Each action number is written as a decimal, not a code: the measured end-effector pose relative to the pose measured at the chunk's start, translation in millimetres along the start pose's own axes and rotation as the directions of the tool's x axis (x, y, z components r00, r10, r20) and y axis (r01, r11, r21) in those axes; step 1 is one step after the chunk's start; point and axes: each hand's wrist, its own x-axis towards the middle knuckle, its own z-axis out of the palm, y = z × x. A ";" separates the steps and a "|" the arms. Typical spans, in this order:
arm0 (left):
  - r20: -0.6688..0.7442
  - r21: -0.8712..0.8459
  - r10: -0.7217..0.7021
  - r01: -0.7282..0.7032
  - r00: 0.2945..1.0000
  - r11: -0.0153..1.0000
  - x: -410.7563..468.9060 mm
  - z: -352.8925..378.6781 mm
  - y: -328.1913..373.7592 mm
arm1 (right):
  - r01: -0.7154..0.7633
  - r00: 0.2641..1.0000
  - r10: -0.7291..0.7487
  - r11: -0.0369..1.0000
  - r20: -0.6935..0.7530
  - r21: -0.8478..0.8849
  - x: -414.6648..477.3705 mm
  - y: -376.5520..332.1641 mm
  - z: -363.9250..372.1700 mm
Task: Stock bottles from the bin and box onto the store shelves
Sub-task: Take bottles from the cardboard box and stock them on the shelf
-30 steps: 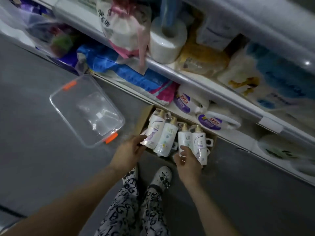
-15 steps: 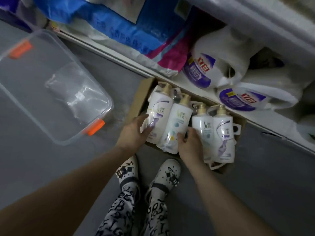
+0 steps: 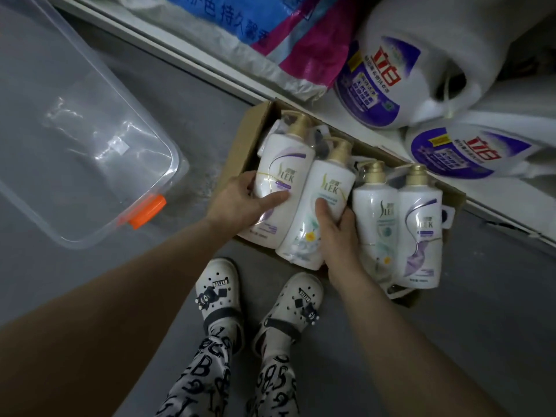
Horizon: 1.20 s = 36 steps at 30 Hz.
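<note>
The fingers (image 3: 245,183) of the left hand (image 3: 237,206) curl round the edge of the purple-label bottle (image 3: 285,164), the thumb pressed on its front. The right hand (image 3: 340,236) grips the flower-label bottle (image 3: 328,185), which touches the first one. Both bottles lie in the cardboard box (image 3: 240,139) on the floor (image 3: 481,296), with two more bottles (image 3: 421,230) at the right. A clear bin (image 3: 90,130) stands at the left, apart from the box.

Four white, gold-capped bottles (image 3: 374,212) are lying side by side in an open box (image 3: 240,145) against the shelf (image 3: 210,67), near a clear bin (image 3: 177,164).
</note>
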 end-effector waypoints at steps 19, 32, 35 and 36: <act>0.139 -0.198 -0.046 0.073 0.989 0.977 -143.9 -37.1 77.4 | -0.009 0.995 -0.004 0.991 0.096 0.131 -134.8 -54.9 -73.7; 0.156 -0.189 0.148 -0.118 0.977 0.975 -307.7 -74.6 201.9 | 0.145 0.980 -0.168 0.971 0.106 0.192 -279.4 -152.0 -171.6; 0.180 -0.188 0.196 -0.162 0.964 0.969 -345.8 -87.6 236.7 | 0.212 0.969 -0.232 0.957 0.082 0.200 -317.6 -177.6 -196.0; 0.191 -0.180 0.208 -0.174 0.959 0.968 -357.6 -91.1 247.7 | 0.229 0.966 -0.248 0.952 0.074 0.203 -329.8 -185.8 -203.4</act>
